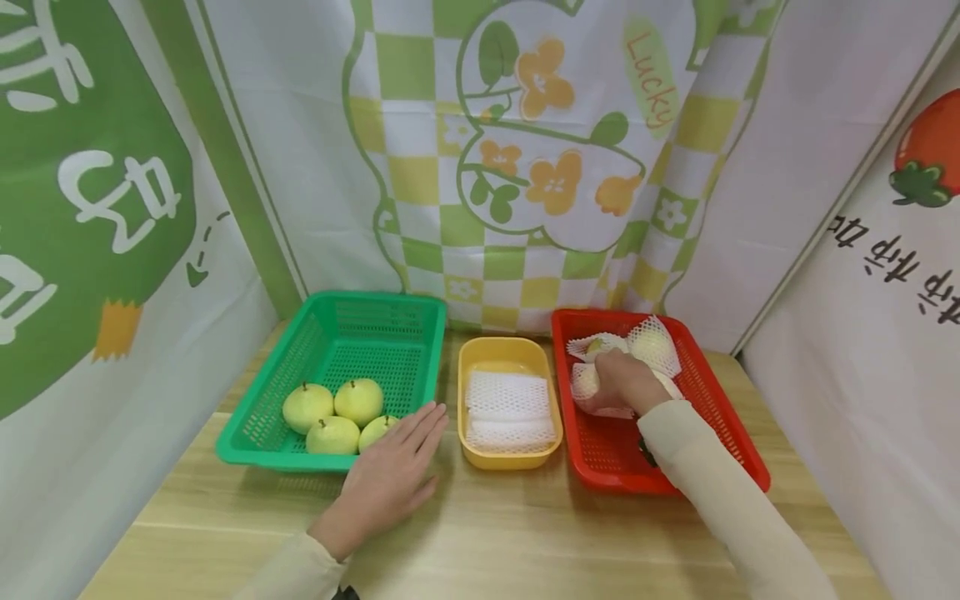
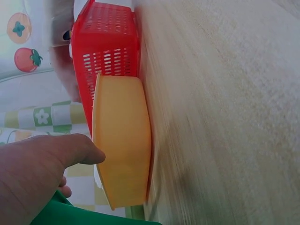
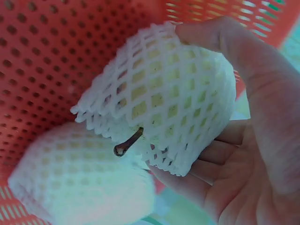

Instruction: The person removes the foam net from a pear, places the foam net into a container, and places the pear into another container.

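Note:
My right hand (image 1: 628, 383) is inside the red basket (image 1: 716, 408), gripping a pear (image 3: 173, 93) in a white foam net. The right wrist view shows thumb and fingers around the net, with the stem poking out. Beside it lies another netted pear (image 3: 84, 178); more netted pears (image 1: 652, 346) sit at the back of that basket. My left hand (image 1: 390, 468), its fingers straight and together, lies over the front right corner of the green basket (image 1: 255, 457). Several bare yellow-green pears (image 1: 307, 407) are in that basket, one partly hidden by the left fingers.
Between the baskets stands a yellow bin (image 1: 510, 460) holding white foam nets (image 1: 510, 396). All three containers are on a wooden table (image 1: 517, 533). A checked curtain (image 1: 480, 275) hangs close behind them, and printed white cloth walls (image 1: 885, 350) flank the table.

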`<state>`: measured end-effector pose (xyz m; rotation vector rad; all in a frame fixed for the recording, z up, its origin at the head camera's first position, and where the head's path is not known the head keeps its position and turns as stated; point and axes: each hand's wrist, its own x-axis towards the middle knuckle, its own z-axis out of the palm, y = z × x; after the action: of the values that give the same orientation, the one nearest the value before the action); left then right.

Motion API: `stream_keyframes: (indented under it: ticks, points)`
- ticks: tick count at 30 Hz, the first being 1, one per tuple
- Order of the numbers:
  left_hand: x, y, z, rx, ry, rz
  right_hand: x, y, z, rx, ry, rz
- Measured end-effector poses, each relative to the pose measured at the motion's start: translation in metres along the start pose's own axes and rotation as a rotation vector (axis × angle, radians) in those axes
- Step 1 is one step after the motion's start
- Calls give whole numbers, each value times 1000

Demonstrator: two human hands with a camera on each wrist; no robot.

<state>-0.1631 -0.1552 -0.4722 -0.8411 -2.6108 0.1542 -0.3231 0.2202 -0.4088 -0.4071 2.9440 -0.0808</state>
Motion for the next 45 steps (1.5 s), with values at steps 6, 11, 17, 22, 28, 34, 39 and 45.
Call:
stream_keyframes:
  ticks: [6,11,17,22,28,34,39,45]
  points:
    - [-2,-1,-1,22,4,-9,-15,-12,-28,-46,83,-106]
    - [-1,-2,-1,18,12,-9,-34,-30,-57,-74,130,-147]
    - [-1,-1,1,15,17,-7,-61,-51,-85,-77,167,-225]
    - [0,-2,0,19,14,-11,-87,-76,-92,-53,199,-352]
    - [3,-3,0,39,47,-1,-114,-105,-67,-129,221,-467]
    - [3,-1,2,32,72,15,-132,-125,-29,-133,100,-504]
    - [3,0,2,-23,90,22,-136,-133,-2,-128,17,-512]
    - [1,3,-12,-255,258,71,-132,-133,24,-142,-2,-519]
